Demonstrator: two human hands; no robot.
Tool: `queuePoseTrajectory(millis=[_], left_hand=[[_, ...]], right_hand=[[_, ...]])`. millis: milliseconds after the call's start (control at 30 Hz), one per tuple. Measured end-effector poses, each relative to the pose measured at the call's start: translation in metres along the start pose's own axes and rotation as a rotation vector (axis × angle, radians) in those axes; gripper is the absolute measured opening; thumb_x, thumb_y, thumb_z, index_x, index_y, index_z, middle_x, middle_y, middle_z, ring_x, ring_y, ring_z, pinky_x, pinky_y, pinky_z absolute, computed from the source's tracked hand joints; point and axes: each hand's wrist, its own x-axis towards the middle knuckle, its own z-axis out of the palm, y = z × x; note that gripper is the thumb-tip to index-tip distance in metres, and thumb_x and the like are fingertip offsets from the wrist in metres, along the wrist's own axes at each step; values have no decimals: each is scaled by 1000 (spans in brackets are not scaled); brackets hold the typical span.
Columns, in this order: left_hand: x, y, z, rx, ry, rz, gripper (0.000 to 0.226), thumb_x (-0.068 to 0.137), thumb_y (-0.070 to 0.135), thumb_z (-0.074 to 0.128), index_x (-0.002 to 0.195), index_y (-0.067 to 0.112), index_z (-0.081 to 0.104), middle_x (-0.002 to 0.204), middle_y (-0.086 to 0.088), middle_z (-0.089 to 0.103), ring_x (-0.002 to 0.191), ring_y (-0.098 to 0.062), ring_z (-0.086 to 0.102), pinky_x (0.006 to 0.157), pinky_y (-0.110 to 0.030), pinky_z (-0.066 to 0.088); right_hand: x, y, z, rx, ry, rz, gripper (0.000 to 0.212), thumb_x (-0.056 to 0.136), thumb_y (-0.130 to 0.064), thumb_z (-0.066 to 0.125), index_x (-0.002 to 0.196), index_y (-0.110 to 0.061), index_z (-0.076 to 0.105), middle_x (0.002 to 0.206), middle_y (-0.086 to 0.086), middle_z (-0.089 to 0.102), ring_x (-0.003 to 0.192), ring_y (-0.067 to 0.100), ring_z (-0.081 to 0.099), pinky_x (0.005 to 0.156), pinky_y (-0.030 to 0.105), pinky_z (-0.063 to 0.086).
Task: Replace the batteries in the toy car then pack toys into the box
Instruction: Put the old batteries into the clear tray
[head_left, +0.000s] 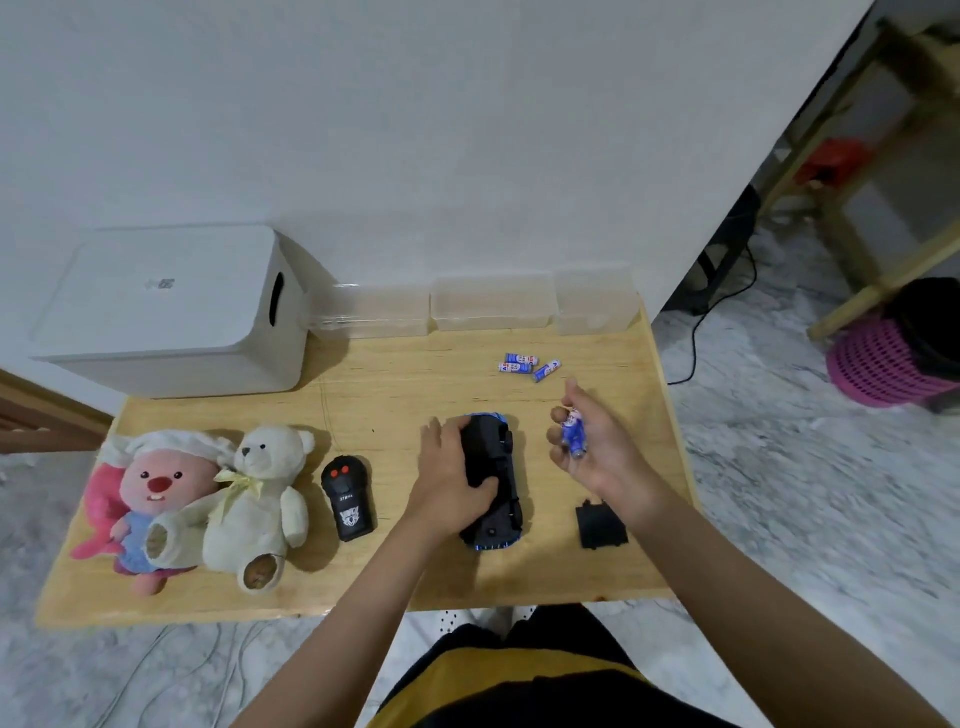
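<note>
The blue and black toy car (500, 483) lies upside down in the middle of the wooden table (395, 384). My left hand (452, 473) grips its left side. My right hand (592, 441) hovers to the right of the car and holds blue batteries (573, 432) in its curled fingers. Three more blue batteries (527, 365) lie loose farther back on the table. The black battery cover (601, 525) sits to the right of the car, below my right wrist. A white lidded box (171, 306) stands at the back left.
A black remote control (347, 496) lies left of the car. A white teddy bear (260, 499) and a pink plush (150, 499) rest at the table's left end. Clear plastic containers (491, 304) line the wall. The table's right edge drops to a marble floor.
</note>
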Motion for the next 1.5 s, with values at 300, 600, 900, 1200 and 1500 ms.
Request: queuePoseTrajectory(millis=[300, 600, 900, 1200, 1500], left_hand=[[69, 63, 1, -15, 199, 178, 60, 84, 22, 64, 138, 19, 37, 147, -2, 29, 139, -17, 25, 99, -21, 28], [155, 102, 36, 120, 201, 337, 65, 81, 20, 68, 139, 11, 42, 151, -6, 30, 139, -23, 27, 105, -36, 39], [218, 111, 58, 378, 131, 449, 69, 84, 21, 66, 146, 16, 36, 159, -2, 16, 147, -19, 10, 113, -56, 11], [234, 99, 65, 375, 271, 526, 60, 75, 16, 74, 131, 11, 55, 148, -11, 40, 139, -28, 34, 107, -53, 21], [237, 99, 66, 398, 303, 577, 53, 76, 30, 69, 124, 9, 61, 140, -13, 50, 133, -30, 45, 104, -50, 25]], right_hand=[[46, -50, -29, -447, 193, -321, 20, 85, -36, 67, 91, -17, 63, 70, 3, 54, 39, 10, 38, 40, 20, 28], [112, -94, -65, -1029, 329, -706, 21, 83, -35, 69, 103, -29, 67, 94, -11, 64, 89, 9, 61, 78, 30, 51], [163, -126, -84, -1299, 131, -888, 48, 80, -28, 73, 126, -29, 59, 145, -15, 41, 116, -13, 42, 88, 20, 47], [182, -118, -96, -1154, 42, -975, 42, 83, -15, 69, 123, -24, 61, 142, -17, 38, 121, -20, 33, 90, 19, 45], [189, -108, -99, -1064, 73, -1063, 39, 81, -19, 73, 119, -21, 65, 140, -13, 44, 124, -4, 44, 89, 18, 47]])
